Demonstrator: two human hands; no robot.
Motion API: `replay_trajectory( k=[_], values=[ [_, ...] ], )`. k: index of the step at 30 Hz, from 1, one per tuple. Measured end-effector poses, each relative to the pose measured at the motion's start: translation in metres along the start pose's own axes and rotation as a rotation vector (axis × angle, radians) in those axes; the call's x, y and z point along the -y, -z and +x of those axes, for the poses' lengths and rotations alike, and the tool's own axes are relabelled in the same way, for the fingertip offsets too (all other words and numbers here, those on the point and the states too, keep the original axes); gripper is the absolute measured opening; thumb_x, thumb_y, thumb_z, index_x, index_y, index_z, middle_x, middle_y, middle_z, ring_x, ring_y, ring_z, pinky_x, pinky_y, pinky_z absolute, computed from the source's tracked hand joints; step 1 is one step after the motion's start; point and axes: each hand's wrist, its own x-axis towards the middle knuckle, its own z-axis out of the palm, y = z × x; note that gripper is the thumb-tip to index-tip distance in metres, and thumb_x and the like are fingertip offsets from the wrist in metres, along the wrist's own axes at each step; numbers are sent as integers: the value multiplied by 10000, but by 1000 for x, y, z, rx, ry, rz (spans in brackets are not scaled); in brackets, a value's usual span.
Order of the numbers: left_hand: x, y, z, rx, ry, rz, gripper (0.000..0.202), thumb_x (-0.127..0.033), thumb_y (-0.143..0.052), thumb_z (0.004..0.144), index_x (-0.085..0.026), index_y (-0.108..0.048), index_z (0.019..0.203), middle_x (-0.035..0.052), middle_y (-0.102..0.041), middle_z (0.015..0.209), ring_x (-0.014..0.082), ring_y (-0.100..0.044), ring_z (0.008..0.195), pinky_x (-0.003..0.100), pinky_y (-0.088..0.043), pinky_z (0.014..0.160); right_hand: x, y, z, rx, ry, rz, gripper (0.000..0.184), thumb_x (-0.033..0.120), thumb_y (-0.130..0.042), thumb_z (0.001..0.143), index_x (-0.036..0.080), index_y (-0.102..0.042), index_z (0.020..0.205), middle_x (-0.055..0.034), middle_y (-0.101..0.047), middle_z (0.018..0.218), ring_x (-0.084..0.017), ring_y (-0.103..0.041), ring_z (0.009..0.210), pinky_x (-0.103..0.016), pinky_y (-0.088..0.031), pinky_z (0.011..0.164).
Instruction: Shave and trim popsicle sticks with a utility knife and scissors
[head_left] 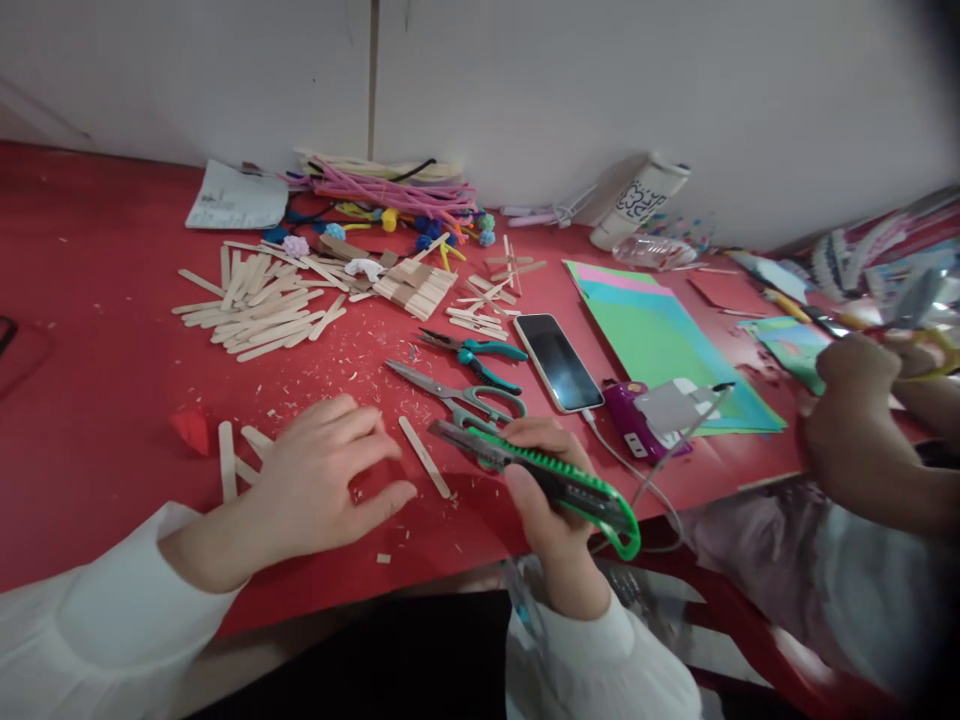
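Utility knife [559, 480], green and black, lying in the right hand [562, 550]: fingers and thumb close firmly around the handle, with the blade end pointing toward the left hand [315, 480]. The left hand's grip is wide, thumb well apart from the fingers and nothing visible between them. A single craft stick [424, 457] lies on the red table [112, 400] between the two grips, just beside the blade end. Scissors [457, 395] lie immediately beyond the right grip, pliers [476, 352] farther out; a phone [559, 363] lies beyond that grip.
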Motion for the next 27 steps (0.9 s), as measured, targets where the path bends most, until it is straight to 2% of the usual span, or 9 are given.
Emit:
replay_trajectory(
  k=[2,4,7,11,14,18,21,24,27],
  values=[
    [0,0,-1,101,-62,12,330,-449,-562,860,-178,-708,979,130,-667,1056,307,-608,985,448,-507,809,-4,2,-1,-30,-60,-1,162,234,-572,855,254,-622,1007,-21,-609,894,-194,-603,832,-348,-496,754],
    [-1,-2,-4,192,-95,19,438,-493,-586,845,-188,-668,1149,161,-608,1229,358,-546,1145,520,-470,919,-7,3,0,-1,-122,-28,148,261,-582,856,256,-628,998,-12,-597,874,-188,-598,787,-340,-485,727],
    [-5,-7,-12,299,-114,24,609,-613,-584,810,-242,-583,1294,179,-517,1370,403,-480,1246,571,-437,964,-4,3,2,52,-179,-24,87,243,-617,834,250,-608,920,16,-566,803,-156,-572,695,-299,-466,662],
    [-7,-12,-17,434,-105,-50,786,-740,-554,741,-284,-492,1378,193,-392,1479,430,-393,1326,589,-413,992,10,1,8,81,-140,-110,63,197,-622,818,237,-587,853,37,-532,723,-127,-533,638,-255,-445,615],
    [-5,-15,-18,488,-97,-96,888,-751,-608,679,-289,-434,1417,206,-339,1509,437,-346,1356,592,-387,1020,19,1,16,252,-78,-205,62,187,-608,818,228,-615,864,24,-596,723,-130,-587,644,-249,-473,610],
    [-3,-19,-19,504,-76,-114,987,-706,-715,602,-271,-407,1433,237,-283,1530,447,-302,1375,592,-385,1026,21,-3,25,497,-163,-190,125,193,-601,846,221,-643,961,7,-711,801,-130,-671,681,-222,-522,628],
    [-4,-20,-20,506,-63,-118,1007,-700,-746,560,-267,-434,1414,235,-241,1547,449,-270,1386,587,-377,1038,19,-9,23,444,-181,-202,100,169,-574,846,221,-634,907,35,-705,707,-101,-655,576,-185,-513,564],
    [-5,-20,-19,537,-49,-140,1007,-698,-759,537,-276,-453,1399,206,-243,1556,430,-258,1396,573,-358,1063,16,-15,17,332,-114,-258,110,143,-564,812,228,-619,856,53,-684,654,-89,-626,504,-177,-499,521],
    [-5,-19,-17,519,-41,-165,1019,-692,-767,528,-257,-461,1397,212,-243,1551,435,-257,1394,578,-354,1067,12,-17,12,280,-56,-279,123,137,-550,794,232,-614,838,44,-689,672,-97,-629,503,-189,-504,518]
  ],
)
